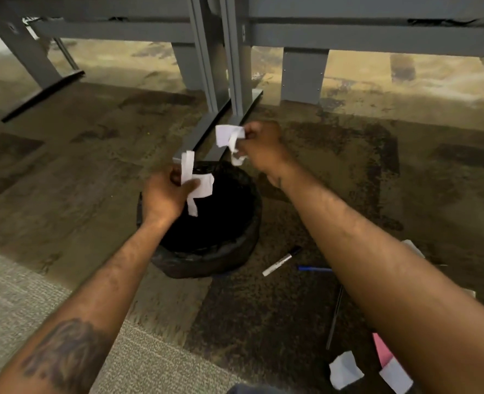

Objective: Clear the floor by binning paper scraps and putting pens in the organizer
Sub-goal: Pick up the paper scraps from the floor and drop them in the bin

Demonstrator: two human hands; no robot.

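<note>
A round bin [206,260] lined with a black bag stands on the carpet. My left hand [164,194] is over its left rim, shut on white paper scraps [198,186] that hang above the opening. My right hand [260,146] is just beyond the bin's far rim, shut on more white paper scraps [231,139]. On the floor right of the bin lie a white marker with a black cap [282,261], a blue pen [314,269] and a thin dark pen [334,317]. No organizer is in view.
Loose scraps lie at the lower right: a white piece [344,371], a pink-and-white piece [388,362] and another white piece [414,247] behind my right arm. Grey metal desk legs [223,81] and their floor feet stand right behind the bin.
</note>
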